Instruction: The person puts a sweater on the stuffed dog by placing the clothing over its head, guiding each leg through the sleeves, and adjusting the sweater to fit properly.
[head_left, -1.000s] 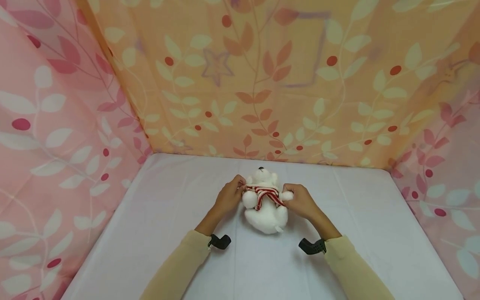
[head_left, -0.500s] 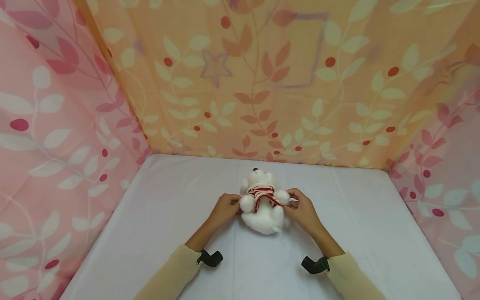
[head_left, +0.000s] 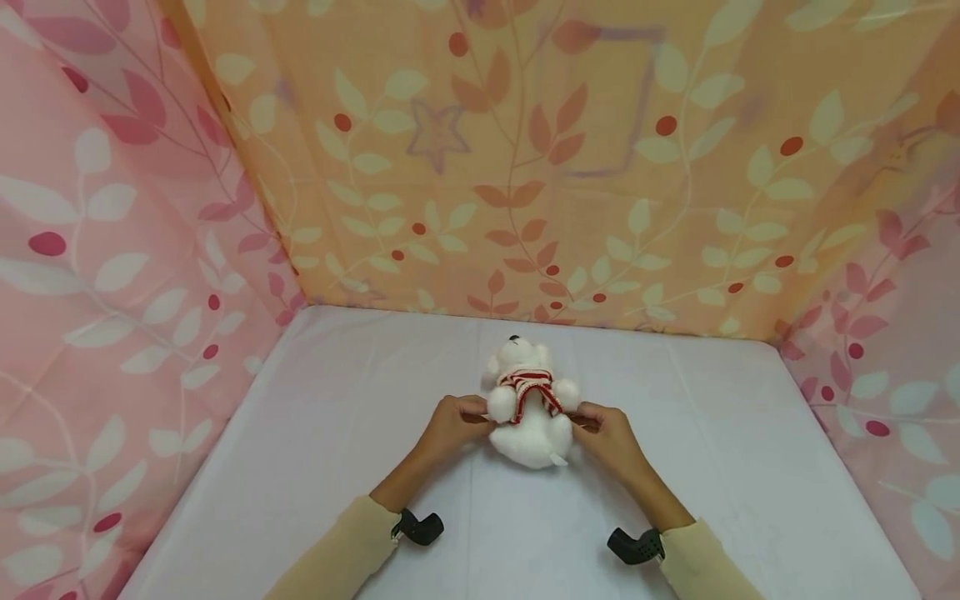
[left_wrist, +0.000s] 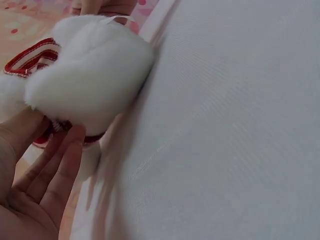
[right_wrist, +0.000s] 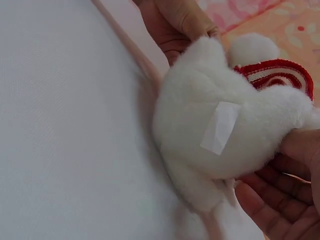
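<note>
A white plush bear (head_left: 528, 442) sits on the white-covered table with its dark nose pointing up and away. Round its upper body is a red-and-white striped knit garment (head_left: 529, 383). My left hand (head_left: 452, 429) is at the bear's left side; in the left wrist view its thumb and bent fingers (left_wrist: 56, 175) pinch at the red knit edge and the toy's side. On the opposite side, my right hand (head_left: 611, 437) holds the bear between thumb and fingers; the right wrist view shows its fingers (right_wrist: 255, 205) beneath the body. A white tag (right_wrist: 220, 127) hangs from the toy's rear.
A white cloth covers the table (head_left: 360, 367). Behind it hangs an orange leaf-patterned curtain (head_left: 480, 192), with pink curtains (head_left: 142, 275) at both sides. Dark wrist cameras (head_left: 422, 527) sit at the cuffs of the pale sleeves (head_left: 330, 554).
Both hands have slid down along the bear's sides, from the garment's upper part and the paw toward its lower edge. The bear has turned slightly, its nose shifting left.
</note>
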